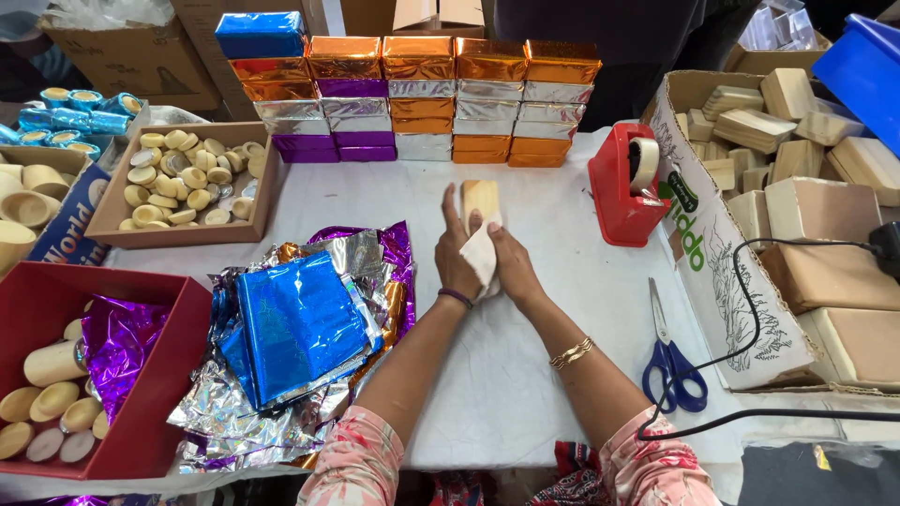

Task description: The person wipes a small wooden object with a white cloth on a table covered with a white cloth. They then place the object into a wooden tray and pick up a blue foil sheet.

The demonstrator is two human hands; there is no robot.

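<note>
Your left hand (457, 258) clasps the wooden block (481, 200) from its left, fingers closed on it; block stands upright above both hands | your right hand (506, 265) presses a white cloth (482, 255) against the block's lower face, fingers together | foil sheets (298, 323) lie left; scissors (669, 354) right

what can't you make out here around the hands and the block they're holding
Head view, the only one:
- Wooden block: its lower part is hidden by the white cloth and both hands.
- Left hand and right hand: palms and most fingertips face away or sit behind the cloth, so the exact grip is unclear.
- Foil sheets: the lower sheets are covered by the blue one.
- Red bin: cut off by the left edge.
</note>
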